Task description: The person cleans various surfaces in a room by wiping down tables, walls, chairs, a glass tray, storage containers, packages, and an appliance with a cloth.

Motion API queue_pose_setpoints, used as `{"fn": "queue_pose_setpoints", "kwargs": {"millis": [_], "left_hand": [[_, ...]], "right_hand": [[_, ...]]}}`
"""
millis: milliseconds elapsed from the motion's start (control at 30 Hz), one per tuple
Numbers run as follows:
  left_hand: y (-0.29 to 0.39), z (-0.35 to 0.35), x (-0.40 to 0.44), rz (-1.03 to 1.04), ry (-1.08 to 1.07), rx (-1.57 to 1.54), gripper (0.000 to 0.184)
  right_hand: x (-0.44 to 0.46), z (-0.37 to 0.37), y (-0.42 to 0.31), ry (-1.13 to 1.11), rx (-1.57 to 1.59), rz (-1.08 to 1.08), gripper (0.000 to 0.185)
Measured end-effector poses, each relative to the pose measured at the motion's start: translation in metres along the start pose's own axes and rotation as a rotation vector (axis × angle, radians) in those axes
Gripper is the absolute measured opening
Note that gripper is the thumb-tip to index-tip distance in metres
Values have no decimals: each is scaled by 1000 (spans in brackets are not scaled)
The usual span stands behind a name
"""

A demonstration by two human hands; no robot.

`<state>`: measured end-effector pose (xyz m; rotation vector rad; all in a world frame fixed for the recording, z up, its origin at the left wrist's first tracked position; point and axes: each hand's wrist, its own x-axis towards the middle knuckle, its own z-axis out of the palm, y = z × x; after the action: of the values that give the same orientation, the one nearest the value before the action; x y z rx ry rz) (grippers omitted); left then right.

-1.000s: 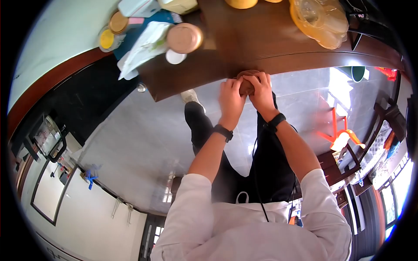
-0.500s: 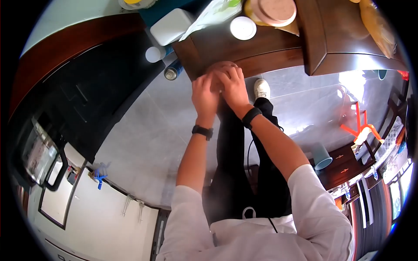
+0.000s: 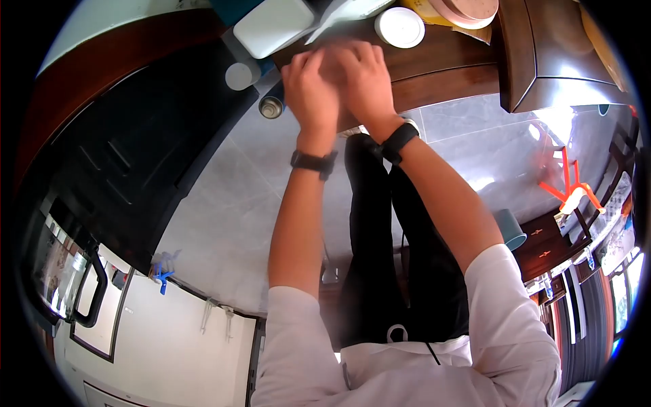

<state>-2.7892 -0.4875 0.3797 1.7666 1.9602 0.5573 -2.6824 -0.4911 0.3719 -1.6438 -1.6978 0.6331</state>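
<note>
Both hands are side by side over the near edge of the brown wooden table (image 3: 441, 81). My left hand (image 3: 312, 95) has its fingers curled, and my right hand (image 3: 367, 83) curls in the same way just beside it. Between them is a blurred, brownish-pink shape, mostly covered by the fingers, whose kind I cannot make out. Just beyond the right hand lies a round white lid (image 3: 400, 28). A white box-like container (image 3: 273, 27) is past the left hand, and a spray can (image 3: 271, 106) stands to its left.
A white-capped bottle (image 3: 241, 76) stands beside the can. A pink-lidded tub (image 3: 471, 10) is at the back. A raised wooden block (image 3: 542, 61) borders the table's right. On the floor are an orange-legged stool (image 3: 569, 186) and a grey-green bin (image 3: 510, 229).
Both hands have moved forward together, from the table's front edge to over its top, closer to the white lid and container. My legs have come nearer the table.
</note>
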Motion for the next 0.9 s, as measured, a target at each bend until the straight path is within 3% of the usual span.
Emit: {"fn": "queue_pose_setpoints", "kwargs": {"millis": [200, 400, 567, 700, 833, 900], "left_hand": [[9, -6, -24, -132, -50, -53, 39], [-18, -26, -99, -185, -84, 13, 43], [-8, -24, -106, -263, -130, 100, 46], [17, 0, -95, -173, -113, 16, 49], [68, 45, -71, -64, -129, -69, 33], [94, 65, -62, -67, -121, -149, 30]], "right_hand": [[-24, -10, -12, -99, -49, 76, 46], [-80, -8, -28, -215, 59, 2, 49], [-74, -22, -17, -321, 134, -45, 52], [-64, -49, 10, -292, 78, -41, 50], [-58, -83, 64, -162, -66, -91, 56], [-56, -98, 80, -154, -183, 22, 53]]}}
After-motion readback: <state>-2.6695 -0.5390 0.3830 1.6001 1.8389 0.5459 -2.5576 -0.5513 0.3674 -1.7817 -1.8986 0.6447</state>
